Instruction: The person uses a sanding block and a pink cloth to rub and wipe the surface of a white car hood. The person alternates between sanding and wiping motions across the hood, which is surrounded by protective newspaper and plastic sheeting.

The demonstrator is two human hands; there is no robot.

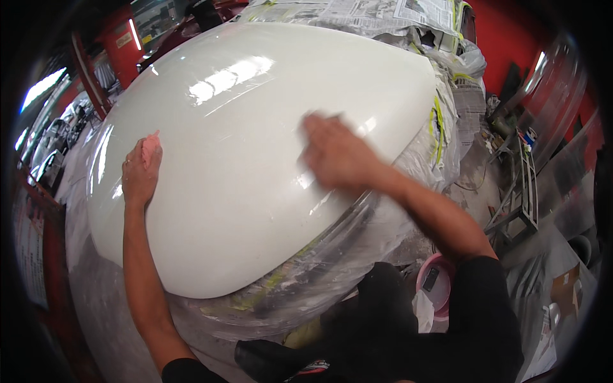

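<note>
A large white car hood (255, 166) spreads out in front of me, glossy, with bright light reflections on it. My left hand (139, 172) rests on its left part, fingers closed around a crumpled pink cloth (151, 148). Toward the right side of the hood, my right hand (338, 153) lies over the surface, smeared by motion. A dark edge shows by its fingertips, too blurred to name. Whether those fingers grip anything is hidden.
Newspaper sheets (357, 14) and clear plastic film (357, 249) with yellow-green tape cover the car around the hood. On the right stands a metal frame stand (527, 185). A pink bucket (436, 290) sits near my legs. Red walls (511, 29) rise behind.
</note>
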